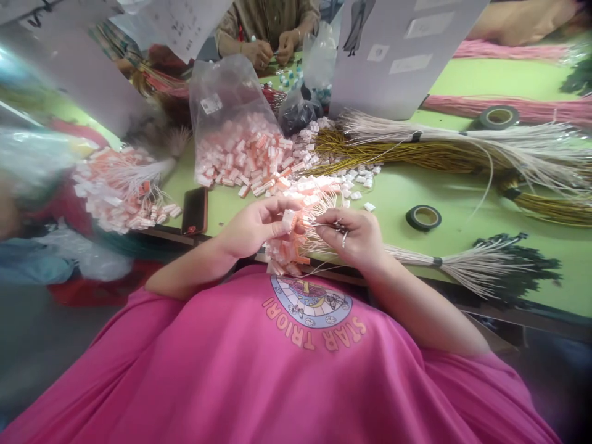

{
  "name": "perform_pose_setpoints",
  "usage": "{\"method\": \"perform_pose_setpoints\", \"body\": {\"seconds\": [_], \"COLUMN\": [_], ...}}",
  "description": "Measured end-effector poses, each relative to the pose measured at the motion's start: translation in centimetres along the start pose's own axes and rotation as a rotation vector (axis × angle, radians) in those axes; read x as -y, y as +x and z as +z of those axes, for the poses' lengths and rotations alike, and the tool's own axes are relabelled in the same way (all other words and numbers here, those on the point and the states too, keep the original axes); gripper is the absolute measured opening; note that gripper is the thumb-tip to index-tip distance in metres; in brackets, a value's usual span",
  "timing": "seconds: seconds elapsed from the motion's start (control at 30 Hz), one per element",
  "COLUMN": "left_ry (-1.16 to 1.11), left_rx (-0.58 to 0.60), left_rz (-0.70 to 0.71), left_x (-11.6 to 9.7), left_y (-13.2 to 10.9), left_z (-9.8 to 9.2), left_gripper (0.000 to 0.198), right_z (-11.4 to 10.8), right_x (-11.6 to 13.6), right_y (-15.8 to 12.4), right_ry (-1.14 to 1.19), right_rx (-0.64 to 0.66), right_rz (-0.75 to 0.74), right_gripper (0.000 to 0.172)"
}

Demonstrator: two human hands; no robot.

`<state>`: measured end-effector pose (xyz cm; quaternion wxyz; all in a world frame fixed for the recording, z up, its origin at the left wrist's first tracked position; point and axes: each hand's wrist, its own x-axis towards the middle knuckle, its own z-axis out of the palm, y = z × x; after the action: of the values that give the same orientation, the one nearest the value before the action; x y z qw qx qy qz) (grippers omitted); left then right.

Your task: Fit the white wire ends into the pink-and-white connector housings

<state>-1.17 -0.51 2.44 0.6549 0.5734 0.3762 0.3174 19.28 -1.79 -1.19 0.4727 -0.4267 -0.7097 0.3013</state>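
Observation:
Between the thumb and fingers of my left hand point(259, 225) is a small white and orange connector housing point(288, 219). My right hand point(354, 237), with a ring on one finger, pinches a thin white wire point(319, 223) close to that housing. Under and around both hands lies a bundle of white wires point(402, 251) whose near ends carry many orange and white connectors point(284, 256). Dark tape binds this bundle to the right of my right hand, and its far ends bear black connectors point(522, 265).
A clear bag point(226, 92) spills loose connectors point(250, 157) across the green table point(383, 216). A phone point(195, 211) lies left, near another connector bundle point(124, 191). Tape rolls point(423, 217) and yellow wires point(407, 154) lie right. A co-worker's hands point(272, 50) are opposite, beyond upright panels point(388, 61).

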Motion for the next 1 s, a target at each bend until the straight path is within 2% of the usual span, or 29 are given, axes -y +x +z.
{"method": "perform_pose_setpoints", "body": {"seconds": [0.13,0.27,0.33,0.43,0.53,0.7,0.8,0.87,0.93,1.0], "left_ry": [0.023,0.132,0.147,0.167,0.170,0.142,0.158,0.160,0.151,0.139], "left_rx": [-0.024,-0.103,-0.107,-0.122,-0.135,-0.136,-0.148,-0.151,-0.145,-0.142], "left_rz": [-0.001,0.058,0.049,0.005,-0.004,0.004,-0.006,-0.003,-0.009,-0.018], "left_x": [0.90,0.76,0.52,0.26,0.23,0.50,0.60,0.59,0.54,0.47], "left_y": [0.47,0.41,0.23,0.04,0.02,0.04,-0.03,-0.07,-0.07,-0.04], "left_z": [0.14,0.55,0.81,1.03,1.05,0.96,0.90,0.90,0.95,1.02], "left_gripper": [0.028,0.027,0.029,0.026,0.024,0.024,0.027,0.027,0.026,0.025], "right_z": [-0.32,-0.23,0.02,0.41,0.50,0.18,0.22,0.35,0.44,0.42], "right_x": [0.01,-0.11,-0.20,-0.31,-0.31,-0.16,-0.13,-0.15,-0.14,-0.07], "right_y": [0.03,-0.32,-0.55,-0.68,-0.58,-0.48,-0.56,-0.58,-0.55,-0.50], "right_ry": [0.026,-0.072,-0.141,-0.193,-0.168,-0.127,-0.173,-0.217,-0.233,-0.204], "right_rx": [0.081,0.144,0.118,0.055,0.021,0.068,0.099,0.074,0.035,0.023], "right_rz": [-0.068,-0.094,-0.045,0.008,-0.045,-0.161,-0.090,-0.010,0.033,0.001], "right_gripper": [0.017,0.024,0.029,0.020,0.015,0.022,0.027,0.031,0.023,0.013]}}
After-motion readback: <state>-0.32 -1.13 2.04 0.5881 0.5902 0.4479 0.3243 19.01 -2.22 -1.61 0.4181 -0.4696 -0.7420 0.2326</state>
